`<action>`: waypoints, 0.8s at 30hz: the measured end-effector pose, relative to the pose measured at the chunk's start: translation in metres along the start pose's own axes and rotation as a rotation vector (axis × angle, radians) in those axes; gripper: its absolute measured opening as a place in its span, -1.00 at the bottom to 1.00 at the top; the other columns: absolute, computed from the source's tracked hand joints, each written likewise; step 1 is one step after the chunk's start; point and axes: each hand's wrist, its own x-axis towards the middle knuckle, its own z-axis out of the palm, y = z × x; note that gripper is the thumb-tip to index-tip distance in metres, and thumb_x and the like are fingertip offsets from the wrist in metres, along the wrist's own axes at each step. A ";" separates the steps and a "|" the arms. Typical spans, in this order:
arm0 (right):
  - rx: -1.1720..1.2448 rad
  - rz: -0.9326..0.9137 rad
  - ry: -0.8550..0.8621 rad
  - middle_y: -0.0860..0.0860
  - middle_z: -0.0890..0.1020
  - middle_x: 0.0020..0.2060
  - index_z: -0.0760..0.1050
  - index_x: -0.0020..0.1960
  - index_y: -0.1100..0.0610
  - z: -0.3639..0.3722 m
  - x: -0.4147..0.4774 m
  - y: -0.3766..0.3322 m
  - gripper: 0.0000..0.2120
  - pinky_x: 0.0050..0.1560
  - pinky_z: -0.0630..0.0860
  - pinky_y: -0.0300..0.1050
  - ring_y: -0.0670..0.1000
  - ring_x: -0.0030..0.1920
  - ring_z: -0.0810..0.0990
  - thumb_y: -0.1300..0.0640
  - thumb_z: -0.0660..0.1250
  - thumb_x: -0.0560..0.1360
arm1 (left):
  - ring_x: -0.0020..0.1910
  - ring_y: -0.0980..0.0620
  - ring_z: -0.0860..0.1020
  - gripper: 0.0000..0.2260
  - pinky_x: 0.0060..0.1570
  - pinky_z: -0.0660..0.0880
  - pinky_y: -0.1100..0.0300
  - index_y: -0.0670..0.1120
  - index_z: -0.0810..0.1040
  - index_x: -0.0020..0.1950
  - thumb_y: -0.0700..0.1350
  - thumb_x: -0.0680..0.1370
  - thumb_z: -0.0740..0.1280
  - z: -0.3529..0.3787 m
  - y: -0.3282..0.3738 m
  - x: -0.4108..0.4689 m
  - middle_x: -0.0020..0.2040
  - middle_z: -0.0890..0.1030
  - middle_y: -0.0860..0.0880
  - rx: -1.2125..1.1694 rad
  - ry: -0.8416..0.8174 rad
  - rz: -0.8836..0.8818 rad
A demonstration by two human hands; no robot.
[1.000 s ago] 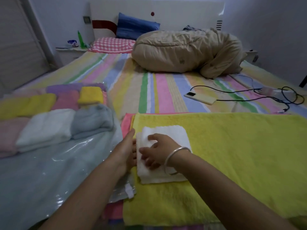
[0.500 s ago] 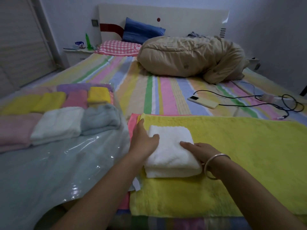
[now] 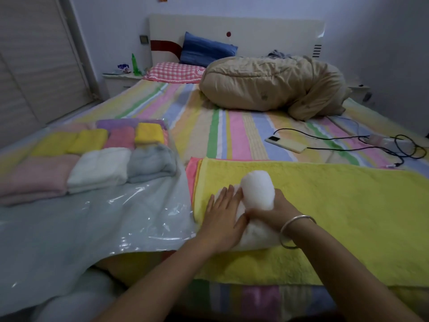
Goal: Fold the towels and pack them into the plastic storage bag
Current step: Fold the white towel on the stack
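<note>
A: What is the right hand [image 3: 271, 213] doing?

B: Its fingers are curled round the folded white towel [image 3: 256, 190], gripping it from the right. A silver bangle [image 3: 298, 231] sits on that wrist.

A: And the left hand [image 3: 222, 216]?

B: It lies flat, fingers straight and close together, pressed against the towel's left side. It pinches nothing.

A: How does the white towel sit?

B: Its far end stands up off the surface and is blurred. The near end stays low between the two hands. Under it a yellow towel [image 3: 336, 217] is spread flat on the bed, and a pink towel [image 3: 191, 173] shows beneath that one's left edge.

A: Where is the bag?

B: The clear plastic storage bag [image 3: 92, 228] lies flat just left of the yellow towel, its near edge drooping over the edge of the bed. At its far end the packed towels [image 3: 99, 168] show through the plastic. Pink, white and grey are in the front row, with yellow, pink and purple behind.

A: What else is on the bed?

B: On the striped sheet [image 3: 232, 135] beyond the yellow towel lies a phone [image 3: 286, 144] with a black cable [image 3: 348, 145] running off to the right. A bundled beige quilt [image 3: 274, 87] lies near the headboard, beside a blue pillow [image 3: 206, 49] and a red-checked pillow [image 3: 176, 72].
</note>
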 end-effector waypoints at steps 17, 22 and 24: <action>0.363 -0.440 -0.097 -0.01 0.60 -0.04 0.43 0.21 0.01 0.031 -0.075 -0.088 -0.51 -0.19 0.52 -0.06 0.03 -0.05 0.57 0.21 0.44 0.32 | 0.17 0.24 0.49 -0.44 0.14 0.47 0.17 0.16 0.44 0.26 0.29 0.30 0.39 -0.157 -0.163 -0.192 0.25 0.46 0.23 0.104 0.153 -0.202; 0.570 -0.382 -0.241 0.12 0.65 -0.11 0.52 0.09 0.13 0.042 -0.094 -0.108 -0.62 -0.33 0.55 -0.09 0.11 -0.16 0.63 0.26 0.46 0.29 | -0.13 0.34 0.57 -0.79 -0.12 0.53 0.31 0.22 0.54 -0.02 0.06 0.41 0.49 -0.179 -0.168 -0.204 -0.06 0.61 0.28 0.089 0.118 -0.261; 0.710 -0.363 -0.328 0.14 0.67 -0.15 0.54 0.05 0.21 0.052 -0.100 -0.117 -0.63 -0.32 0.58 -0.09 0.14 -0.16 0.64 0.28 0.42 0.24 | -0.28 0.30 0.60 -0.93 -0.16 0.57 0.22 0.16 0.62 -0.18 0.01 0.45 0.48 -0.184 -0.165 -0.205 -0.25 0.66 0.20 0.022 0.147 -0.317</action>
